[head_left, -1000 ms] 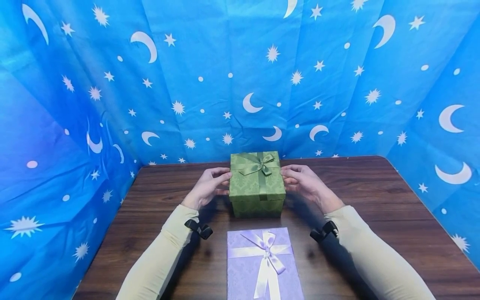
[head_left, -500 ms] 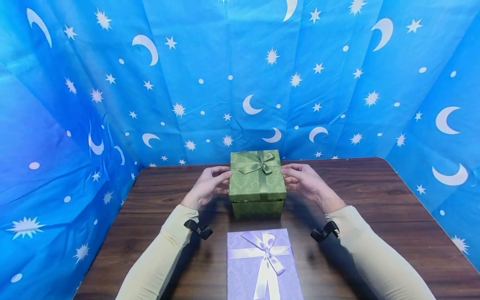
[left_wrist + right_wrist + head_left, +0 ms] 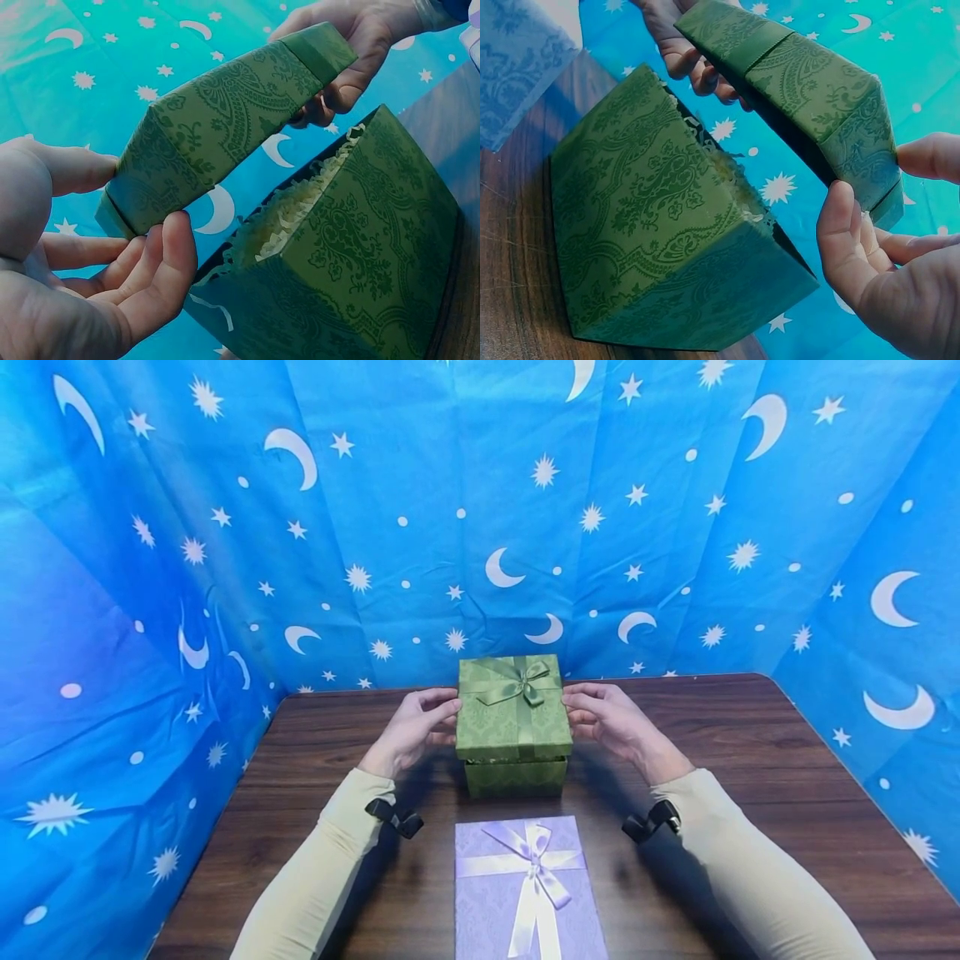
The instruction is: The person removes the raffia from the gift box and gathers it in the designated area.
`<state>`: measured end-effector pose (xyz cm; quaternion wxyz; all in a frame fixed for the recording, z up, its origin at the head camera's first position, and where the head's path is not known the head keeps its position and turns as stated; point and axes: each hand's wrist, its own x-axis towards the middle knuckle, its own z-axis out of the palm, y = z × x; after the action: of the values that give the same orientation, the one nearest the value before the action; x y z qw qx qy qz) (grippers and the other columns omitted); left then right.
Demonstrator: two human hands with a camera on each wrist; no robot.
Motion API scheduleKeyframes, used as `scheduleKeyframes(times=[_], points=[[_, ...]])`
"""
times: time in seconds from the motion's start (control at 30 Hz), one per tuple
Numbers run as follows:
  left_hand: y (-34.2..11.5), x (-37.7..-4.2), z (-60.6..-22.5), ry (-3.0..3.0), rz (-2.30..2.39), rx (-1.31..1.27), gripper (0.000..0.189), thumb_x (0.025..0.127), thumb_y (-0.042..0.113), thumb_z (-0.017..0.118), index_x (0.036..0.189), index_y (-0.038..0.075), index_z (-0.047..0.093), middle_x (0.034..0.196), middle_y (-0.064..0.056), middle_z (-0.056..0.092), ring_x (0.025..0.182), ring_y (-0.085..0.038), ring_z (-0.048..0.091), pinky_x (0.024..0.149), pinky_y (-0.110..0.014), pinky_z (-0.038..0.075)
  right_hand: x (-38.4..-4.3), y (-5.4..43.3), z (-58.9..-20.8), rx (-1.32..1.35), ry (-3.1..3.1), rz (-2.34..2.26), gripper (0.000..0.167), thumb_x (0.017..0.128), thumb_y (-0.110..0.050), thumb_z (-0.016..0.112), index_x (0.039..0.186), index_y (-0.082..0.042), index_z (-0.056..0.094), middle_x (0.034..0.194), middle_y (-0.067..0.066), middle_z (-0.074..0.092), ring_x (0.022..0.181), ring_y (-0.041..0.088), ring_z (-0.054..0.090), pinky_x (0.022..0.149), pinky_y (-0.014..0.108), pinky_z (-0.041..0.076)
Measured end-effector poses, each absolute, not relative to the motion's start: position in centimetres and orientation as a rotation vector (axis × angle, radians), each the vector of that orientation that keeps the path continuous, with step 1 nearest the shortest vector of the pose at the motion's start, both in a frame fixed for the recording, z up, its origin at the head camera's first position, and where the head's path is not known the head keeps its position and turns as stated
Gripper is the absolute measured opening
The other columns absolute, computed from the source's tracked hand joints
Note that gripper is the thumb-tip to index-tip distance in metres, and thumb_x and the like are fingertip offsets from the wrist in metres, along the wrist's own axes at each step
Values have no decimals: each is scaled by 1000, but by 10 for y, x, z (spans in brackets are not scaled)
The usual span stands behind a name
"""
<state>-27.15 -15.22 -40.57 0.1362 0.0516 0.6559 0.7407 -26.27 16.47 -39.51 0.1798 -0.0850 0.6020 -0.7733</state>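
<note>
A green patterned gift box lid (image 3: 498, 718) with a green ribbon bow (image 3: 525, 687) is raised above its box base (image 3: 516, 779). My left hand (image 3: 415, 727) grips the lid's left side, thumb on the outer wall and fingertips at the lower rim. On the opposite side, my right hand (image 3: 611, 722) grips the lid the same way. Both wrist views show a gap between lid and base. Pale shredded paper (image 3: 300, 214) fills the base up to its rim, and whatever lies beneath it is hidden.
A lavender gift box (image 3: 480, 902) with a satin bow stands nearer to me, cut off by the lower edge of the view. Both boxes are on a dark wooden table (image 3: 330, 735). A blue curtain (image 3: 420, 460) with moons and stars surrounds the table's back and sides.
The lid was seated on the base one second ago. Both hands have lifted it a little, and a gap has opened beneath it. The lavender box has stayed put.
</note>
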Motion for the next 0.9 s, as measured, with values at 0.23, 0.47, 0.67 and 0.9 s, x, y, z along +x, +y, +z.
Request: scheduleKeyframes(times=[0.23, 0.47, 0.67, 0.9], points=[[-153, -269, -402, 1912, 2145, 184, 46, 93, 9, 63, 135, -5, 47, 107, -10, 58, 82, -17, 64, 66, -33, 59, -261, 166, -392, -289, 1730, -2181, 29, 97, -8, 55, 121, 4, 46, 89, 0, 66, 74, 13, 63, 69, 29, 58], [-152, -267, -399, 1913, 2167, 217, 46, 93, 7, 63, 135, -4, 47, 104, -7, 58, 81, -17, 64, 68, -37, 60, -259, 168, -389, -318, 1787, -2163, 32, 97, -8, 55, 125, 5, 44, 95, 0, 66, 79, 16, 65, 71, 32, 59], [-152, -264, -396, 1927, 2173, 261, 48, 93, 6, 63, 138, -1, 47, 105, -8, 54, 81, -18, 63, 71, -41, 59, -258, 167, -386, -332, 1884, -2137, 45, 97, -7, 55, 135, 9, 39, 103, 1, 59, 81, 16, 63, 72, 31, 59], [-151, -261, -392, 1928, 2188, 298, 51, 93, 4, 62, 142, 1, 44, 107, -10, 53, 81, -17, 61, 71, -37, 59, -255, 169, -381, -373, 1936, -2125, 53, 97, -8, 56, 142, 11, 34, 109, 2, 55, 84, 14, 62, 74, 28, 58]])
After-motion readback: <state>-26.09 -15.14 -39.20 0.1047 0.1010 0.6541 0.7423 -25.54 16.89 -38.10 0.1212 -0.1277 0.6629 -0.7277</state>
